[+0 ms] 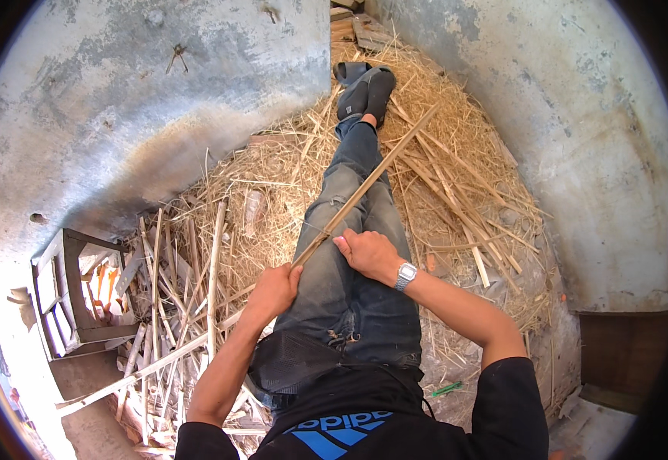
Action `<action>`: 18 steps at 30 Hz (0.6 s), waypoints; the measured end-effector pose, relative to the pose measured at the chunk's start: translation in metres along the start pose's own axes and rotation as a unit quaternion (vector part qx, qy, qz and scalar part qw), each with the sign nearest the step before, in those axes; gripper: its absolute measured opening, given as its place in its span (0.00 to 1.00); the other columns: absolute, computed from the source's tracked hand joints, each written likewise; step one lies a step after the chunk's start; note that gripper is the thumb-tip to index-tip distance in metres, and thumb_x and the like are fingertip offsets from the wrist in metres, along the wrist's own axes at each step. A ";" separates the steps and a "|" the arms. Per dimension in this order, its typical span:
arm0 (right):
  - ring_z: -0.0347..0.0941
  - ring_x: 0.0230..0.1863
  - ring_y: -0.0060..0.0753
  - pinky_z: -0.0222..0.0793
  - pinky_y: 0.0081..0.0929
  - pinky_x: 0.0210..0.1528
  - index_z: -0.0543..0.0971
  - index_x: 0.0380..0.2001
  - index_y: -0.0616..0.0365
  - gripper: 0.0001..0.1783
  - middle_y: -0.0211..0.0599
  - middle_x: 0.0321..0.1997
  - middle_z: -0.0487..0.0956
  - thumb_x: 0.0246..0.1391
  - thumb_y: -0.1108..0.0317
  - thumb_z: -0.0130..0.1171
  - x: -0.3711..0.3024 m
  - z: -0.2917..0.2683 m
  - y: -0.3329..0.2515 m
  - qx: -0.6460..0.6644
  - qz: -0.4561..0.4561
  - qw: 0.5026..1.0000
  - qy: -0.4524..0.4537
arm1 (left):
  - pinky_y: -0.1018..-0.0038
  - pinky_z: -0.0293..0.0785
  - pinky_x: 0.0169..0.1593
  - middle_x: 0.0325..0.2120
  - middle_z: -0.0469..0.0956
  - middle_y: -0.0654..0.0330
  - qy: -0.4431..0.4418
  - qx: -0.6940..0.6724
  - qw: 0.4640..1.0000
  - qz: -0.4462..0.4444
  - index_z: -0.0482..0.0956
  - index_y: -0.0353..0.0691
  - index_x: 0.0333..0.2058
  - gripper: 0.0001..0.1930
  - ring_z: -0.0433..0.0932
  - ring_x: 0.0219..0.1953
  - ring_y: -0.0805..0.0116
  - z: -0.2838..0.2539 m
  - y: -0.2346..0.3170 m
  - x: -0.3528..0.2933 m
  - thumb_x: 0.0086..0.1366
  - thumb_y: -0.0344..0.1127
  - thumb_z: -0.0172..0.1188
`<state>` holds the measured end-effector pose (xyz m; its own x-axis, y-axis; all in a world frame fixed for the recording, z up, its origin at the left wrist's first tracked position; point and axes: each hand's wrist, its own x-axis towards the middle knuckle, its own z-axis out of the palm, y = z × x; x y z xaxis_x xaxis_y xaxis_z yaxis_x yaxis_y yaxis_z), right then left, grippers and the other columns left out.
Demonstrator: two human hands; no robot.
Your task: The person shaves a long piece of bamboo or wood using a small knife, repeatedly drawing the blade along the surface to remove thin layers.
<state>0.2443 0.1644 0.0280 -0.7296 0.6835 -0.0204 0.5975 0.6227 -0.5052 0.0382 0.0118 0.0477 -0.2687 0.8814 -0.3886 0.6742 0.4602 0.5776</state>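
A long, flat bamboo strip (384, 162) slants across my outstretched legs, its far end pointing up and to the right. Its near end is gripped in my left hand (274, 293), fingers closed around it above my thigh. My right hand (370, 254) is closed beside the strip, a little farther along, with the thumb stretched toward it. Whatever sits inside the right fist is hidden; a small dark notch or edge shows on the strip near that thumb. A silver wristwatch (405, 276) is on my right wrist.
Straw and shavings (456, 115) cover the floor around my legs. Split strips (456, 203) lie to the right, and more poles (216, 276) lean at the left near a wooden frame (81, 295). Grey walls (579, 138) rise on both sides. A green object (447, 389) lies at lower right.
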 end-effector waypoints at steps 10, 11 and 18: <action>0.75 0.25 0.49 0.71 0.39 0.33 0.80 0.38 0.59 0.15 0.46 0.24 0.80 0.68 0.56 0.61 0.031 -0.034 0.018 0.267 0.031 0.961 0.063 | 0.42 0.78 0.45 0.30 0.82 0.32 0.033 0.015 0.999 -0.009 0.82 0.31 0.38 0.23 0.82 0.37 0.29 0.005 0.004 -0.007 0.78 0.49 0.51; 0.76 0.26 0.49 0.71 0.40 0.34 0.81 0.39 0.58 0.15 0.46 0.26 0.80 0.66 0.56 0.63 0.033 -0.042 0.015 0.247 0.016 0.968 0.047 | 0.42 0.78 0.44 0.29 0.82 0.33 0.036 0.025 0.999 -0.013 0.82 0.32 0.39 0.23 0.82 0.37 0.29 0.006 0.004 -0.008 0.79 0.49 0.51; 0.81 0.32 0.48 0.74 0.42 0.37 0.84 0.47 0.50 0.18 0.44 0.28 0.82 0.57 0.55 0.71 0.048 -0.055 0.014 0.141 -0.125 0.980 -0.054 | 0.42 0.79 0.43 0.28 0.82 0.34 0.047 0.103 0.993 -0.025 0.80 0.35 0.41 0.20 0.83 0.35 0.30 0.006 0.013 -0.013 0.79 0.48 0.50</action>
<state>0.2361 0.2269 0.0678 -0.8821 0.4682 0.0509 0.2900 0.6252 -0.7246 0.0544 0.0059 0.0564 -0.3619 0.8680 -0.3399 0.7819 0.4812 0.3963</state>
